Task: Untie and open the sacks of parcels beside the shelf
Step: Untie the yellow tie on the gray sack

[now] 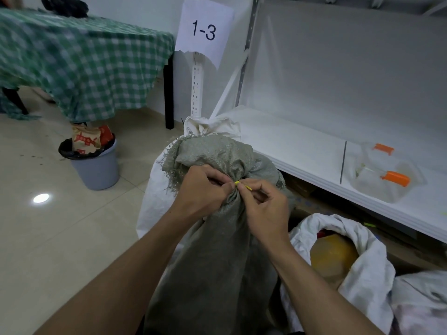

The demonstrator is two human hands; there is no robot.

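Observation:
A grey-green woven sack (212,250) stands in front of me, its neck bunched and bound by a thin yellow tie (242,185). My left hand (200,189) grips the gathered neck, fingertips at the tie. My right hand (263,209) pinches the tie's free end between thumb and forefinger. Behind it stands a white sack (150,189) with its top knotted shut (205,128). To the right, another white sack (362,259) lies open, showing a yellow-brown parcel (331,257).
A white metal shelf (302,143) labelled "1-3" runs along the right, holding a clear box with orange clips (384,175). A grey bin (94,163) full of rubbish stands on the tiled floor at left, beside a table with a green checked cloth (79,59).

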